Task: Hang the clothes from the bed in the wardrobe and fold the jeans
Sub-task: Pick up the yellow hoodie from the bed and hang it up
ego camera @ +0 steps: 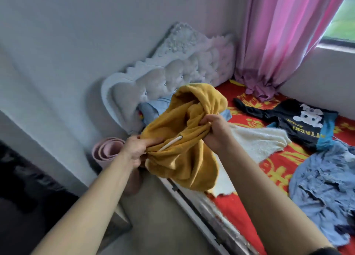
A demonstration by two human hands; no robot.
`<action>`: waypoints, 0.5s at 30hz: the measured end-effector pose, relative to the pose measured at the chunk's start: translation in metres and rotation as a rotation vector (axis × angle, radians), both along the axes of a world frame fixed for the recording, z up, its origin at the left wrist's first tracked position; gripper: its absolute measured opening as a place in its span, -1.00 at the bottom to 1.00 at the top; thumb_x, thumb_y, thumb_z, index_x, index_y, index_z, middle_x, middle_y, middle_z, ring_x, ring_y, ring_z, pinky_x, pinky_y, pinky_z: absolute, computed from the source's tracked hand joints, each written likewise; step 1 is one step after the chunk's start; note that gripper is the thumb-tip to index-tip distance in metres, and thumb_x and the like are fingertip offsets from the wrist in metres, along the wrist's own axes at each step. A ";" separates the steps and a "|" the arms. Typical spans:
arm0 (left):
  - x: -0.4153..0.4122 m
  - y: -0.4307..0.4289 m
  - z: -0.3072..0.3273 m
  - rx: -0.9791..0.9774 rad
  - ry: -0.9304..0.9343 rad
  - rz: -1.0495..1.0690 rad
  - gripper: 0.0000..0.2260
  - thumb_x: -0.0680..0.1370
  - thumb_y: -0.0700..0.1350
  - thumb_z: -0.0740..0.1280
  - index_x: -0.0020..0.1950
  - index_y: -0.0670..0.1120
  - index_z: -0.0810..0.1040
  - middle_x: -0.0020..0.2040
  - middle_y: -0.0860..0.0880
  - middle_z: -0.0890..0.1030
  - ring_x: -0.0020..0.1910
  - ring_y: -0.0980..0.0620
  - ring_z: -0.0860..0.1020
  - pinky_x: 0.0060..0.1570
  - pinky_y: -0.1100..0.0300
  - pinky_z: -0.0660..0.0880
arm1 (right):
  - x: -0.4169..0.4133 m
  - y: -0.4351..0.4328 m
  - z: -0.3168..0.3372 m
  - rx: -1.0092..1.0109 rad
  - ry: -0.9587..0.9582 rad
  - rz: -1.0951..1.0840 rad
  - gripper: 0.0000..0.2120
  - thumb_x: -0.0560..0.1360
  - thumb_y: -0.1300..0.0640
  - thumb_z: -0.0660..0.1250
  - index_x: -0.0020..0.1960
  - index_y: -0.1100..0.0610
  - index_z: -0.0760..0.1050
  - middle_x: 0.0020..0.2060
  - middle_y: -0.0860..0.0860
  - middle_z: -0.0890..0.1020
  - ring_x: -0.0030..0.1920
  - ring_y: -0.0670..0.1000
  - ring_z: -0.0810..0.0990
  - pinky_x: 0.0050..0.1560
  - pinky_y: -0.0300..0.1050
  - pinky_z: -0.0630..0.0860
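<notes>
Both hands (134, 151) (215, 131) outstretched, gripping bunched yellow hoodie (184, 158) above bed edge (194, 201).

Both clenched — left grip (135, 149), right grip (213, 132)

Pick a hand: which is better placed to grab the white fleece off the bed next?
Right hand, probably: it sits beside the white fleece, over the bed. Left hand is off the bed's edge, and both grip the yellow hoodie.

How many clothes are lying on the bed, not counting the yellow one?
4: black printed top near the window, white fleecy piece beside it, blue denim piece at right, pale blue piece by the headboard. Others may be hidden.
</notes>
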State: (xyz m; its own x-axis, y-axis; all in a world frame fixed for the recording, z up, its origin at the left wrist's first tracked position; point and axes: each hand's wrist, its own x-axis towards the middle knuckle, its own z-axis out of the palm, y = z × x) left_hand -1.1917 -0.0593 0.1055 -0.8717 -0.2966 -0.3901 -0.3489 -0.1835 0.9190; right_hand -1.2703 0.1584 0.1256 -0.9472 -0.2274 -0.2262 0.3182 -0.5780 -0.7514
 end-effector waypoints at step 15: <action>0.294 -0.315 -0.021 -0.565 -0.037 0.781 -0.83 0.60 0.00 0.26 0.03 -0.09 0.51 0.00 -0.12 0.59 0.00 -0.15 0.57 0.02 -0.10 0.56 | 0.202 -0.359 0.002 0.524 0.388 0.609 -0.44 0.22 -0.09 0.65 0.11 0.13 0.63 -0.06 0.12 0.74 -0.04 0.11 0.73 -0.08 0.00 0.67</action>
